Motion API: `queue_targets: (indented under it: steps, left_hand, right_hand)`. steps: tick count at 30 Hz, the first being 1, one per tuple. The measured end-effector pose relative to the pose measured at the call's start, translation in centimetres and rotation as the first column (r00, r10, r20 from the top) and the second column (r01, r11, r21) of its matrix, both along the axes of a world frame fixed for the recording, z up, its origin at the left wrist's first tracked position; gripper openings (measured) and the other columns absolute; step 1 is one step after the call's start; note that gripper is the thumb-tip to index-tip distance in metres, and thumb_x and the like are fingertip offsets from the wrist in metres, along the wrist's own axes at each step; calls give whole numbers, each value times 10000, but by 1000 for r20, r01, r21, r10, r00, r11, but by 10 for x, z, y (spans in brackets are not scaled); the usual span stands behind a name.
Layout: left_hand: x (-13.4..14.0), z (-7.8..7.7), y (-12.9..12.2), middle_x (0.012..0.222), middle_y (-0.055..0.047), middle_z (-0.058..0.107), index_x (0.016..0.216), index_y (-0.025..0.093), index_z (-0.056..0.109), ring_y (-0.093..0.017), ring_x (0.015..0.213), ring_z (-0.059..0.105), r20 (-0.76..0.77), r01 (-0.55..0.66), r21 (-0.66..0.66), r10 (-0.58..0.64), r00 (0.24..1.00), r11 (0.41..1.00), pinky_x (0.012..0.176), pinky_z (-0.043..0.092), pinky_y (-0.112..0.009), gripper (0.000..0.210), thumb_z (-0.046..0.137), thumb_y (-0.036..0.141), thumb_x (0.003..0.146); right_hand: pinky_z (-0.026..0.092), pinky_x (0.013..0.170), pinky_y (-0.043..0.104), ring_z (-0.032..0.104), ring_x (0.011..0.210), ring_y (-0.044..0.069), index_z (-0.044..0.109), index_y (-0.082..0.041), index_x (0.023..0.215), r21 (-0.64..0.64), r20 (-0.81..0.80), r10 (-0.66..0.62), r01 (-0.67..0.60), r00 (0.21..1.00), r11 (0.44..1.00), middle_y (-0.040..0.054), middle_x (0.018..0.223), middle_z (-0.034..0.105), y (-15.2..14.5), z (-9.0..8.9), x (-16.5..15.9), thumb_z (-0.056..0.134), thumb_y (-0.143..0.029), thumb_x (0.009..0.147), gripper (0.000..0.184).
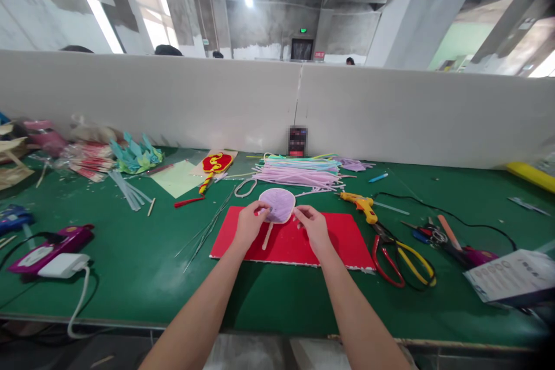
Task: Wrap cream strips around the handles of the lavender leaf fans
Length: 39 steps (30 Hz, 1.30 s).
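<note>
A small round hand fan (pixel 277 203) with a lilac fuzzy face, pale rim and pale handle lies over a red board (pixel 338 237). My left hand (pixel 251 222) grips the fan's left edge, its thumb resting on the lilac face. At the opposite edge, my right hand (pixel 314 228) has thumb and forefinger pinched together at the rim; whether a small piece is between them is too fine to tell. Behind the fan lies a pile of lilac and turquoise pipe cleaners (pixel 295 172). A loop of pale pipe cleaner (pixel 245 187) sits left of the fan.
Right of the board are a yellow glue gun (pixel 359 203), red-and-yellow-handled pliers (pixel 396 257) and scissors (pixel 433 234). A red-and-yellow fan (pixel 217 163), thin wires (pixel 208 231) and a purple power strip (pixel 52 251) are on the left. A white partition (pixel 173 98) bounds the green table (pixel 143 277).
</note>
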<state>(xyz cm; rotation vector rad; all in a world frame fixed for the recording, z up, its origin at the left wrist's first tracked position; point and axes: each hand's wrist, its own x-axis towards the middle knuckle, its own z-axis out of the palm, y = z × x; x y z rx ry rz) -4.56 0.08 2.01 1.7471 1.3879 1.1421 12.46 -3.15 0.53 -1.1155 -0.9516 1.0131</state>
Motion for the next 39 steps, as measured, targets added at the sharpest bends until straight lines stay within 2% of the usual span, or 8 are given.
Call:
queue_targets:
  steps: [5, 9, 13, 16, 21, 28, 33, 39]
  left_hand:
    - [8, -1, -6, 827, -35, 684, 769, 192, 648, -183, 810, 612, -51, 169, -6, -169, 984, 986, 780, 450, -273, 158, 515, 261, 719]
    - [8, 1, -7, 811, -36, 694, 767, 202, 665, -186, 782, 622, -48, 191, -12, -191, 980, 982, 757, 462, -273, 168, 515, 267, 725]
    - [10, 3, -10, 777, -34, 696, 790, 197, 666, -185, 757, 634, -32, 201, -9, -201, 979, 980, 734, 472, -268, 192, 500, 283, 747]
    - [13, 4, -13, 766, -26, 695, 824, 196, 663, -170, 661, 638, -12, 199, -17, -199, 980, 980, 671, 485, -263, 224, 475, 304, 766]
    - [14, 5, -15, 537, 3, 645, 852, 191, 661, -153, 501, 606, 38, 208, -83, -206, 978, 975, 573, 483, -253, 275, 441, 344, 788]
    - [9, 5, -10, 654, -8, 670, 782, 177, 633, -156, 599, 633, 134, 274, -109, -259, 957, 956, 603, 491, -246, 158, 564, 295, 702]
    - [4, 5, -8, 666, -2, 652, 761, 169, 597, -137, 551, 613, 119, 344, -157, -328, 937, 926, 556, 468, -239, 158, 577, 309, 691]
    - [-2, 4, -6, 588, 33, 603, 754, 159, 561, -90, 383, 532, 169, 465, -217, -437, 884, 858, 512, 429, -231, 164, 592, 308, 694]
  right_hand:
    - [417, 471, 223, 550, 559, 120, 626, -168, 737, 3, 15, 125, -125, 992, 992, 15, 655, 643, -4, 3, -8, 656, -372, 631, 232]
    - [414, 475, 223, 544, 545, 115, 631, -172, 746, 11, 74, 202, -203, 977, 979, 18, 671, 658, -5, 4, -11, 625, -380, 671, 222]
    - [410, 452, 228, 512, 476, 101, 633, -170, 760, -2, 142, 171, -173, 975, 985, 8, 642, 644, -5, 3, -10, 621, -410, 666, 257]
    - [407, 441, 227, 485, 449, 90, 627, -172, 751, 7, 204, 111, -115, 973, 993, 1, 641, 626, -6, 4, -10, 628, -417, 657, 262]
    - [397, 424, 214, 511, 524, 116, 575, -179, 707, 42, 228, 59, -71, 972, 997, -2, 645, 590, -5, 4, -12, 653, -403, 631, 248]
    - [413, 495, 230, 539, 578, 136, 562, -185, 694, 63, 345, 53, -79, 937, 995, -8, 632, 586, -5, 3, -9, 621, -329, 666, 158]
    - [423, 598, 246, 549, 627, 134, 589, -194, 701, 142, 476, 20, -99, 879, 985, -9, 675, 605, -8, 4, -7, 589, -274, 690, 82]
    - [406, 603, 245, 549, 637, 134, 585, -197, 675, 122, 519, 85, -172, 851, 978, -16, 672, 603, -9, 7, -3, 609, -256, 684, 64]
